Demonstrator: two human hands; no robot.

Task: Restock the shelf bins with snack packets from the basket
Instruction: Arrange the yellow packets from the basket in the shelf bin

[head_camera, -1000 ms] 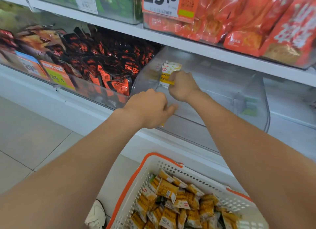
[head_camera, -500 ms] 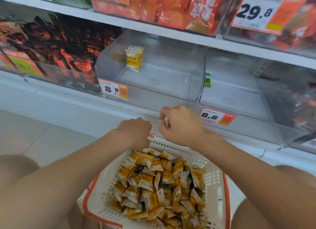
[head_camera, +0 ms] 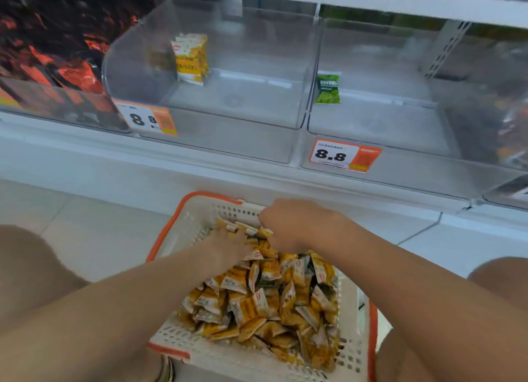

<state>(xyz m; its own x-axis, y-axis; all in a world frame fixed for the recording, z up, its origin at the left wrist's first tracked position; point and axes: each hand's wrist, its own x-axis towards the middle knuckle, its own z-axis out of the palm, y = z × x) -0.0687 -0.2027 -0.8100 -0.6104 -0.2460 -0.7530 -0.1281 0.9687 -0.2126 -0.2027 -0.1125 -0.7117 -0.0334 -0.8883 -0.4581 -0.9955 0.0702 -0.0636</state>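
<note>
White plastic basket [head_camera: 183, 233] w/ orange rim sits on floor btwn your legs, below the shelf, heaped w/ yellow snack packets [head_camera: 257, 304]. Your left hand [head_camera: 228, 247] lies on far end of heap, fingers down among packets; can't tell if it grips any. Your right hand [head_camera: 291, 224] is just beside it, fingers curled under, tips hidden; hold can't be told. Clear bin [head_camera: 223, 137] above has a small upright stack [head_camera: 191, 57] of same yellow packs, back left. Next bin [head_camera: 371, 130] to the right: 1 green packet [head_camera: 328, 89].

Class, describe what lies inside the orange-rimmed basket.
A heap of yellow snack packets fills the basket. The left hand and right hand reach into its far end, covering packets there. The basket floor is hidden beneath the heap.
</note>
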